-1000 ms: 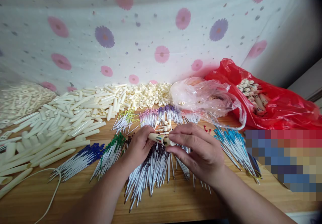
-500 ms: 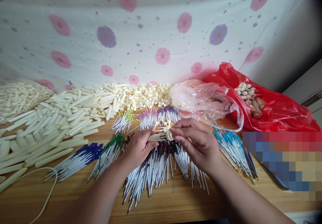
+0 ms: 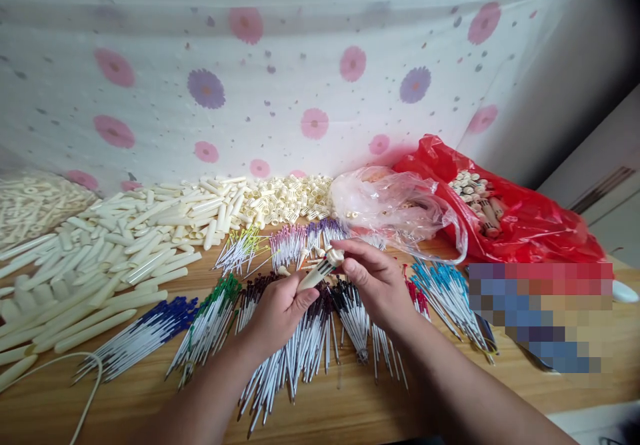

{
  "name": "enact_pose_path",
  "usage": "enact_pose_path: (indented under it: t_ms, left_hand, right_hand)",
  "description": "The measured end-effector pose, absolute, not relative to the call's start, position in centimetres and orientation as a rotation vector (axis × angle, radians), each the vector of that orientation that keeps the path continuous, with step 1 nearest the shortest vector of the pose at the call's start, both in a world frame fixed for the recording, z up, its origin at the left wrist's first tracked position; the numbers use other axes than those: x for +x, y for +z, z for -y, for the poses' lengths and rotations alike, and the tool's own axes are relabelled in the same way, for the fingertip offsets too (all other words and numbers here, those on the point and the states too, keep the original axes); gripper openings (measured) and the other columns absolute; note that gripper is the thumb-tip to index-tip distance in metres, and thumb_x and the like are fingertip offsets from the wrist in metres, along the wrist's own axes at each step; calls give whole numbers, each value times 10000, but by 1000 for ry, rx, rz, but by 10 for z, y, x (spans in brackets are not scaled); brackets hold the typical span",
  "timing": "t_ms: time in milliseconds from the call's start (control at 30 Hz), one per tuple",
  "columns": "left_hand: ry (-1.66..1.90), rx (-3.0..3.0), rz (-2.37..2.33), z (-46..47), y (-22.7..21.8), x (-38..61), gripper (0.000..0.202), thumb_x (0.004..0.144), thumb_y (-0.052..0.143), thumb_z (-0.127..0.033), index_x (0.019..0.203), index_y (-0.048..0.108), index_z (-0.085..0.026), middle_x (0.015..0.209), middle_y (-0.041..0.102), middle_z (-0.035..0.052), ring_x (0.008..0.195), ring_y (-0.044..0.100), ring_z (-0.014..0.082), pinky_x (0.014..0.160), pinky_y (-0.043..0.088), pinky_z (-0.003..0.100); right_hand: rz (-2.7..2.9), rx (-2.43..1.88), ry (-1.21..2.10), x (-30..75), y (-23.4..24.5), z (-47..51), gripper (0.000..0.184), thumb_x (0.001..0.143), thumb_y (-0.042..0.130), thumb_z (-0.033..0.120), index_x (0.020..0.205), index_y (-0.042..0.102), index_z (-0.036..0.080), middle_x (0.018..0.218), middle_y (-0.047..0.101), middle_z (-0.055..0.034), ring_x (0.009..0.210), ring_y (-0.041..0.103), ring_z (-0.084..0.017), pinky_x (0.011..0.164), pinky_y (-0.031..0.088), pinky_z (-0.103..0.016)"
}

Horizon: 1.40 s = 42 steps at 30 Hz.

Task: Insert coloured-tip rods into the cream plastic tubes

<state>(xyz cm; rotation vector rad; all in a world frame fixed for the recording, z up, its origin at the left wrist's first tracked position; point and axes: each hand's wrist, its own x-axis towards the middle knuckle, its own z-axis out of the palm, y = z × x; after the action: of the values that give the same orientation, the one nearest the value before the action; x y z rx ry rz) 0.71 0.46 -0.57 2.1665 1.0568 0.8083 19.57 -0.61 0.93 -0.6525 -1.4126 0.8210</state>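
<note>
My left hand (image 3: pixel 277 308) is closed round the lower end of a cream multi-colour pen barrel (image 3: pixel 316 272) that tilts up to the right. My right hand (image 3: pixel 375 282) pinches the pen's top end, where a small cream cap (image 3: pixel 334 256) sits. Both hands hover over rows of thin white refills (image 3: pixel 305 338) with coloured tips, spread on the wooden table (image 3: pixel 350 398).
Cream pen barrels (image 3: pixel 125 245) are heaped at the left, small cream ring parts (image 3: pixel 290 195) at the back. A clear plastic bag (image 3: pixel 395 208) and a red bag (image 3: pixel 525 222) with pen parts lie to the right. A white cord (image 3: pixel 85 378) loops at the front left.
The pen has tilted from nearly level to slanting up to the right. My right hand has shifted to its top end. The view has drifted a little.
</note>
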Motion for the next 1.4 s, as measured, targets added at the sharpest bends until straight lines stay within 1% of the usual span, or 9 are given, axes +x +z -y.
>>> enact_pose_path:
  t_ms: [100, 233, 433, 600, 700, 900, 1033, 1267, 1400]
  left_hand:
    - [796, 2054, -1005, -2, -5, 11, 368, 928, 384, -446, 1020, 593, -157, 792, 622, 22, 749, 570, 170, 720, 445, 293]
    - [758, 2010, -1013, 1, -6, 12, 388, 915, 392, -476, 935, 595, -146, 738, 578, 8, 677, 522, 154, 654, 422, 274]
    - [746, 1939, -938, 3, -7, 17, 374, 915, 418, -460, 1062, 586, -160, 773, 574, 15, 772, 536, 178, 743, 425, 304]
    - [758, 1634, -868, 4, -4, 18, 433, 878, 438, -551, 1003, 570, -158, 650, 435, -24, 568, 393, 110, 535, 352, 232]
    - [768, 1494, -855, 3, -5, 15, 450, 839, 470, -602, 899, 541, -161, 618, 335, -50, 514, 295, 80, 457, 262, 205]
    - [720, 1511, -898, 1, -7, 9, 434, 840, 450, -606, 825, 505, -176, 636, 349, -37, 539, 319, 91, 479, 273, 211]
    - [679, 1606, -905, 1, -1, 9, 418, 827, 479, -595, 790, 517, -180, 613, 331, -44, 536, 293, 97, 478, 254, 212]
    - [591, 1655, -881, -3, 2, 4, 406, 806, 524, -581, 876, 539, -182, 586, 406, -56, 526, 379, 107, 503, 302, 217]
    - [656, 1698, -983, -7, -1, 1, 419, 806, 505, -599, 854, 560, -187, 576, 421, -51, 541, 419, 116, 529, 337, 217]
  right_hand:
    - [1250, -566, 1099, 187, 3, 5, 379, 798, 665, 305, 1172, 599, 304, 953, 642, -24, 822, 607, -133, 692, 529, -278]
    - [1114, -556, 1304, 182, 8, 7, 320, 704, 721, 239, 1019, 668, 258, 875, 638, -8, 757, 587, -119, 680, 494, -251]
    - [948, -528, 1491, 173, 11, 10, 284, 587, 678, 81, 831, 632, 219, 693, 525, 43, 596, 494, -78, 583, 437, -200]
    - [1278, -655, 1060, 178, 2, 10, 594, 683, 664, 149, 1236, 518, 314, 1034, 545, -27, 831, 541, -139, 750, 501, -298]
    - [1496, -733, 742, 187, 3, 10, 590, 765, 637, 197, 1317, 471, 324, 1197, 490, -59, 978, 525, -172, 880, 485, -372]
    - [1643, -782, 439, 192, 8, 10, 441, 823, 591, 200, 1256, 529, 263, 1111, 580, -71, 988, 560, -184, 842, 511, -378]
    - [1506, -813, 579, 191, 8, 9, 237, 842, 600, 265, 1073, 594, 215, 906, 632, -41, 800, 610, -138, 714, 529, -297]
    - [1512, -845, 791, 255, 34, 17, 197, 747, 721, 286, 926, 693, 210, 812, 675, -24, 664, 626, -107, 603, 534, -242]
    - [1053, -995, 623, 357, 48, 20, 233, 691, 763, 299, 894, 696, 209, 709, 669, -5, 602, 625, -101, 594, 545, -235]
